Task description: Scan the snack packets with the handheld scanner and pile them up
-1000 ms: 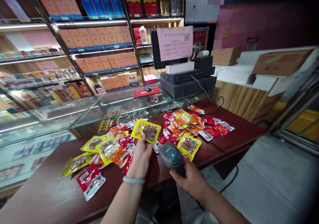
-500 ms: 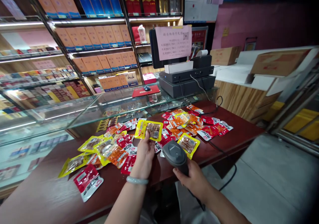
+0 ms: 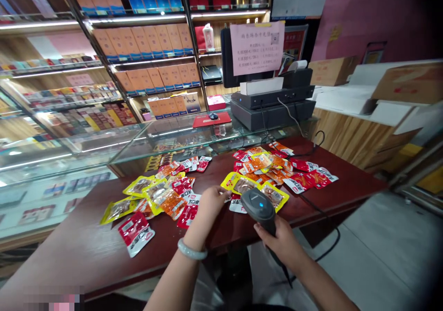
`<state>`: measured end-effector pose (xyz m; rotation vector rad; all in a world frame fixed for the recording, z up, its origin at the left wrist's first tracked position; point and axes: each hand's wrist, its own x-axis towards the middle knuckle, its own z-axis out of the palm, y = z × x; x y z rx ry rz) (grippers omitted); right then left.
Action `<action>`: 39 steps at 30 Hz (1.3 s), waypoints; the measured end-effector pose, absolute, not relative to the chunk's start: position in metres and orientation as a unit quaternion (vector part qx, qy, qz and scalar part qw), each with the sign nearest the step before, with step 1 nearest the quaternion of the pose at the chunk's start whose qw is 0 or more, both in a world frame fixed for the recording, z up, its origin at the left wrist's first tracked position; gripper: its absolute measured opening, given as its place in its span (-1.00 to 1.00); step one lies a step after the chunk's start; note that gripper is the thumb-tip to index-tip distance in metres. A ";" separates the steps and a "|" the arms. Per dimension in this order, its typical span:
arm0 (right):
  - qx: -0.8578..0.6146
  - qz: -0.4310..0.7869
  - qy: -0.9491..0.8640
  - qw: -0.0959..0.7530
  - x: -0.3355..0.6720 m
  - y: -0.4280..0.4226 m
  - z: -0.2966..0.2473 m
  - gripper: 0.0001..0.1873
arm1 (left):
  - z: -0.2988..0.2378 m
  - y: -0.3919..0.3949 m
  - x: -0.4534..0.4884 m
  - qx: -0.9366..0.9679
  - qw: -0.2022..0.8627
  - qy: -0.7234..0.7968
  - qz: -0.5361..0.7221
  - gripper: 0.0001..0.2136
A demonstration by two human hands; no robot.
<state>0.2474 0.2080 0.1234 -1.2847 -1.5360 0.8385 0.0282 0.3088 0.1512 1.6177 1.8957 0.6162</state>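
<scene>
My left hand [image 3: 211, 205], with a pale bangle on the wrist, has its fingertips closed at the left edge of a yellow snack packet [image 3: 238, 182]. Part of that packet is hidden behind the barcode scanner [image 3: 259, 207], whose handle sits in my right hand [image 3: 282, 242]. A small blue light glows on top of the scanner. Just right of its head lies another yellow packet [image 3: 277, 198]. Red and orange snack packets [image 3: 273, 168] are heaped behind the scanner. To the left spreads a second group of packets [image 3: 173, 203], with a red and white one [image 3: 135, 232] nearest me.
The dark red table [image 3: 86, 246] meets a glass display counter [image 3: 128, 149]. A cash register [image 3: 273, 112] with a monitor and pink notice [image 3: 258, 48] stands behind. The scanner cable [image 3: 325, 212] hangs past the table's right edge. Cardboard boxes [image 3: 408, 82] lie at right.
My left hand has carried the yellow packet rightward and down beside the heap, under the scanner's head. The scanner's blue light has come on. The whole view has shifted slightly.
</scene>
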 end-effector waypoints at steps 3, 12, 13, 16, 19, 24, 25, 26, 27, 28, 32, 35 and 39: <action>-0.515 0.339 -0.635 0.466 0.246 0.208 0.126 -0.74 | 0.165 0.284 -0.005 0.602 0.124 0.771 0.166 -0.71; -0.501 0.358 -0.650 0.445 0.230 0.207 0.119 -0.73 | 0.129 0.222 -0.055 0.601 -0.060 0.793 0.079 -0.15; -0.495 0.359 -0.655 0.444 0.229 0.207 0.117 -0.72 | 0.127 0.222 -0.054 0.605 -0.059 0.789 0.087 -0.17; -0.487 0.366 -0.666 0.431 0.226 0.207 0.114 -0.71 | 0.129 0.229 -0.056 0.606 -0.050 0.788 0.098 -0.35; -0.493 0.371 -0.668 0.416 0.225 0.206 0.115 -0.72 | 0.140 0.249 -0.065 0.636 -0.026 0.765 0.097 -0.42; -0.492 0.369 -0.669 0.419 0.226 0.204 0.117 -0.67 | 0.156 0.286 -0.075 0.733 0.106 0.671 0.037 -0.24; -0.490 0.368 -0.669 0.421 0.225 0.203 0.116 -0.67 | 0.158 0.290 -0.075 0.733 0.125 0.668 0.023 -0.26; -0.487 0.369 -0.670 0.422 0.225 0.203 0.115 -0.66 | 0.159 0.293 -0.076 0.730 0.136 0.669 0.013 -0.29; -0.483 0.371 -0.671 0.422 0.225 0.202 0.114 -0.65 | 0.160 0.295 -0.076 0.726 0.138 0.674 0.005 -0.34; -0.477 0.375 -0.673 0.424 0.225 0.201 0.113 -0.63 | 0.161 0.296 -0.077 0.721 0.132 0.680 -0.002 -0.39; -0.457 0.386 -0.678 0.426 0.222 0.198 0.109 -0.57 | 0.163 0.291 -0.083 0.673 0.109 0.732 0.011 -0.64; -0.451 0.388 -0.679 0.431 0.221 0.197 0.107 -0.55 | 0.158 0.281 -0.085 0.609 0.109 0.775 0.129 -0.71; -0.439 0.387 -0.686 0.434 0.219 0.198 0.108 -0.57 | 0.135 0.262 -0.077 0.525 0.153 0.771 0.327 -0.62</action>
